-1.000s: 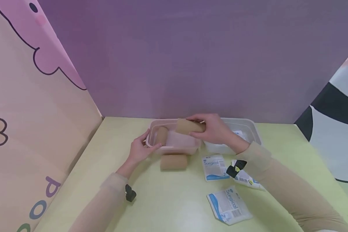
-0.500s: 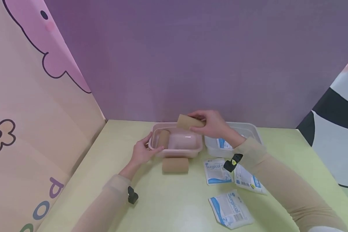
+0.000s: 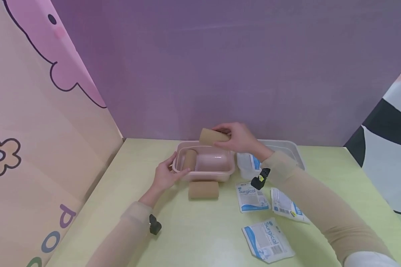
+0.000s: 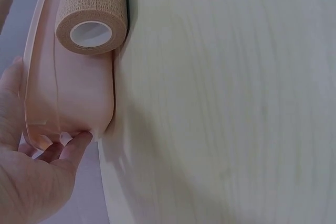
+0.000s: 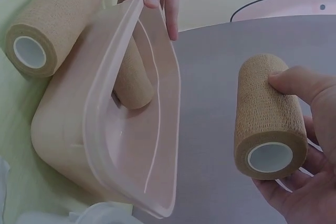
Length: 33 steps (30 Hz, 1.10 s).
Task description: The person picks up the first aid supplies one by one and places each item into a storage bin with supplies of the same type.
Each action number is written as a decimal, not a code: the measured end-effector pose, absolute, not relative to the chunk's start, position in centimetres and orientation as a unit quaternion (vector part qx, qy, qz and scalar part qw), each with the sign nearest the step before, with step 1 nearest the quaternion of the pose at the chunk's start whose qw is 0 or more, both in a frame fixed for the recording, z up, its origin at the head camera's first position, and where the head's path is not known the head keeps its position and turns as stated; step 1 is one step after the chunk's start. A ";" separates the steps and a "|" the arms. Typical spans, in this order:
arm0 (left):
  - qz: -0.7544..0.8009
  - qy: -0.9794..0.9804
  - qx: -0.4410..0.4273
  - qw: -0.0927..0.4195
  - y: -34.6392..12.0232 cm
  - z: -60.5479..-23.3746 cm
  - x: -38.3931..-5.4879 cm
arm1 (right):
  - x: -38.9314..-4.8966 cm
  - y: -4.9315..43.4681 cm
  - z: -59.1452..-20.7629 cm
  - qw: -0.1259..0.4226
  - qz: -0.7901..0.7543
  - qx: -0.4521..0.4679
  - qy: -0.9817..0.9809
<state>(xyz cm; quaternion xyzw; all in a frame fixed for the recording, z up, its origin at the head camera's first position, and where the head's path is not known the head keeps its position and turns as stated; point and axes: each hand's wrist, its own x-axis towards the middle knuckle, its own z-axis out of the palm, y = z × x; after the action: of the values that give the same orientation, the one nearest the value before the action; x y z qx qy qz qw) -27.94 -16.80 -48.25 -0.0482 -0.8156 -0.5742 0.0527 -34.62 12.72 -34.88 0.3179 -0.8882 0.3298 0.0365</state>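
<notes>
right hand grip round tan roll, above far rim of pink box, likely for clearance | left hand grip pinches box's left end, probably steadying it

The pink box and the bandage roll just before it are shared by all three views. By the head camera the box is looked down on from in front, well apart. Its front wall is viewed close, sideways, by the left wrist camera near its left end. That end is faced closely from its right by the right wrist camera.
</notes>
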 end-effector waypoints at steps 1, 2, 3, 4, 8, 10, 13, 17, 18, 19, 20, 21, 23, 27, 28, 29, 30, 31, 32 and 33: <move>-0.575 -0.815 -0.047 0.053 -16.8 -48.2 -27.9 | -34.7 12.6 -34.8 0.038 0.330 0.318 -0.888; -0.576 -0.814 -0.045 0.053 -16.9 -48.2 -28.0 | -34.9 12.4 -34.9 0.040 0.328 0.318 -0.888; -0.577 -0.814 -0.043 0.054 -16.9 -48.1 -28.0 | -35.0 12.2 -34.9 0.042 0.328 0.317 -0.889; -0.577 -0.814 -0.042 0.055 -16.9 -48.1 -28.1 | -35.1 12.0 -34.9 0.044 0.326 0.316 -0.890; -0.577 -0.814 -0.037 0.058 -16.8 -48.0 -28.2 | -35.8 11.2 -35.4 0.049 0.320 0.315 -0.892; -0.576 -0.815 -0.037 0.059 -16.8 -47.9 -28.2 | -36.0 10.7 -35.6 0.046 0.319 0.315 -0.893; -0.575 -0.815 -0.034 0.057 -16.9 -47.8 -28.0 | -36.3 10.2 -36.1 0.039 0.322 0.308 -0.894; -0.575 -0.816 -0.028 0.052 -17.0 -48.0 -27.7 | -36.4 9.8 -36.8 0.028 0.322 0.294 -0.900; -0.573 -0.817 -0.026 0.052 -17.0 -48.0 -27.7 | -36.4 9.7 -37.0 0.027 0.321 0.291 -0.901; -0.572 -0.818 -0.025 0.052 -17.0 -48.0 -27.6 | -36.4 9.6 -37.1 0.027 0.321 0.289 -0.902; -0.572 -0.818 -0.025 0.052 -17.1 -48.0 -27.5 | -36.4 9.5 -37.3 0.029 0.321 0.287 -0.902; -0.571 -0.819 -0.024 0.053 -17.1 -48.0 -27.5 | -36.4 9.5 -37.4 0.032 0.321 0.286 -0.902; -0.570 -0.819 -0.022 0.054 -17.1 -48.0 -27.4 | -36.3 9.4 -37.7 0.035 0.322 0.281 -0.903; -0.568 -0.821 -0.023 0.051 -17.3 -48.1 -27.3 | -36.1 9.2 -38.3 0.034 0.324 0.265 -0.908; -0.569 -0.821 -0.024 0.050 -17.3 -48.1 -27.3 | -36.1 9.3 -38.5 0.031 0.323 0.259 -0.910; -0.569 -0.820 -0.025 0.050 -17.2 -48.1 -27.2 | -36.0 9.3 -38.6 0.030 0.323 0.255 -0.911; -0.569 -0.820 -0.026 0.050 -17.2 -48.1 -27.2 | -36.0 9.4 -38.8 0.028 0.322 0.252 -0.912; -0.570 -0.820 -0.025 0.051 -17.1 -48.2 -27.3 | -36.1 9.4 -39.0 0.027 0.322 0.251 -0.912; -0.570 -0.819 -0.024 0.052 -17.1 -48.2 -27.3 | -36.1 9.5 -39.2 0.027 0.321 0.250 -0.913; -0.571 -0.819 -0.024 0.054 -17.0 -48.2 -27.3 | -36.1 9.5 -39.3 0.027 0.321 0.249 -0.913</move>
<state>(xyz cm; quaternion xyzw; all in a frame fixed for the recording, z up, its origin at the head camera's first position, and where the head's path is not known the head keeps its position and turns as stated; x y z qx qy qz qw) -27.30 -17.00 -48.21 -0.0237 -0.8185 -0.5715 0.0536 -36.10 9.50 -39.32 0.2490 -0.9132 0.3214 0.0274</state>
